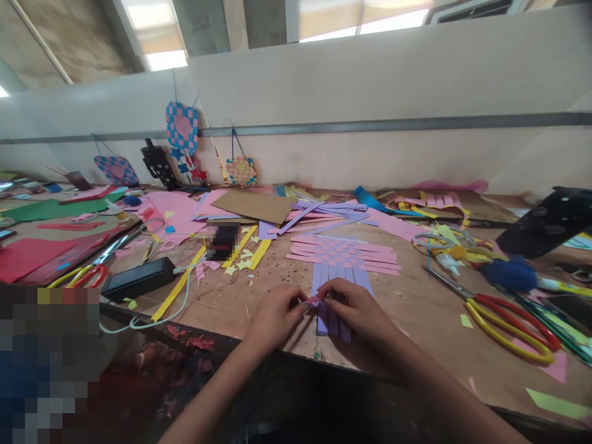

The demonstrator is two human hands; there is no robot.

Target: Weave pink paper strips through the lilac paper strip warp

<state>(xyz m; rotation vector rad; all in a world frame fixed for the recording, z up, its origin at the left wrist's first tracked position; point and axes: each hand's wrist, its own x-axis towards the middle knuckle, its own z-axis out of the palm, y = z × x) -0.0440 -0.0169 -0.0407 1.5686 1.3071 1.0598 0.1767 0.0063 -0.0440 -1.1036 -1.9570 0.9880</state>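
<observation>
In front of me lies a woven paper mat, with pink strips running sideways through lavender strips that reach toward the table's front edge. My left hand pinches a small pink paper strip between thumb and fingers, over the left of the lavender strips. Close beside it, my right hand is closed at the same pink strip, its fingertips pressed together above the lavender strips. Part of the pink strip is hidden by my fingers.
Scissors with red and yellow handles lie at the right. A black power bank with a white cable is left, near more scissors. Brown cardboard tops paper sheets behind the mat. Woven paper ornaments hang on the wall.
</observation>
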